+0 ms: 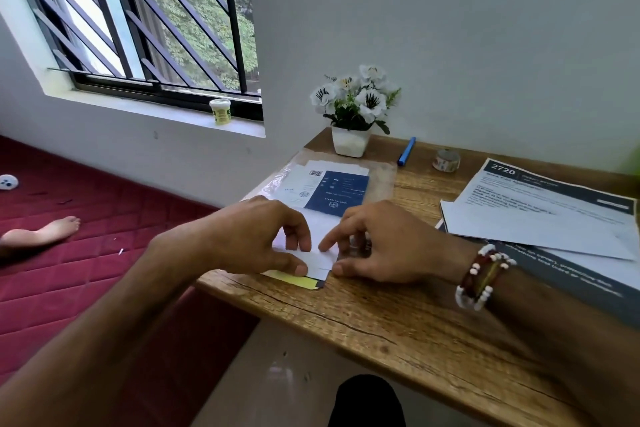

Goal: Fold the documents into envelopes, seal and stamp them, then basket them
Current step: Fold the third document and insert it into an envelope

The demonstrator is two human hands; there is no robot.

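Observation:
A folded white document [320, 258] lies near the left front edge of the wooden table [398, 315], over a yellow strip [294, 279]. My left hand [256, 236] presses on its left part, thumb and fingers pinching the paper. My right hand [374, 243] pinches its right part, index finger pointing at the fold. Behind the hands lies a clear plastic pack of envelopes [329, 187] with a blue and white label. A stack of printed documents [550, 215] lies at the right.
A white pot of flowers [353, 107] stands at the table's back edge, with a blue pen [407, 151] and a tape roll [446, 160] beside it. A small jar [220, 111] sits on the windowsill. A person's bare foot [45, 230] rests on the red mat [86, 253] at left.

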